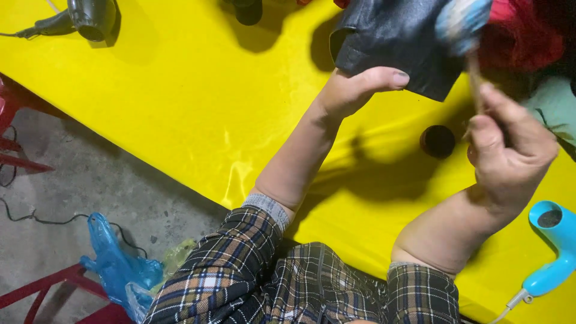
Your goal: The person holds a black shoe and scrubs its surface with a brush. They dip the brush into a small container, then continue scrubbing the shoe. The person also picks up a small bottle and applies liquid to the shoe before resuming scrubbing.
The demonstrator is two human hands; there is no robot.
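Yellow sheeting covers the counter (180,108), with a black hair dryer (90,18) at eleven o'clock and a blue hair dryer (555,252) at four o'clock. The person's left hand (360,90) has its fingers closed on the edge of a black leather piece (396,42) held up at one o'clock. The right hand (510,150) pinches a thin stick whose blurred blue-white dauber (462,21) touches the leather. A small round tin (438,141) sits open between the hands. Short, even strokes with the leather kept taut would likely serve best.
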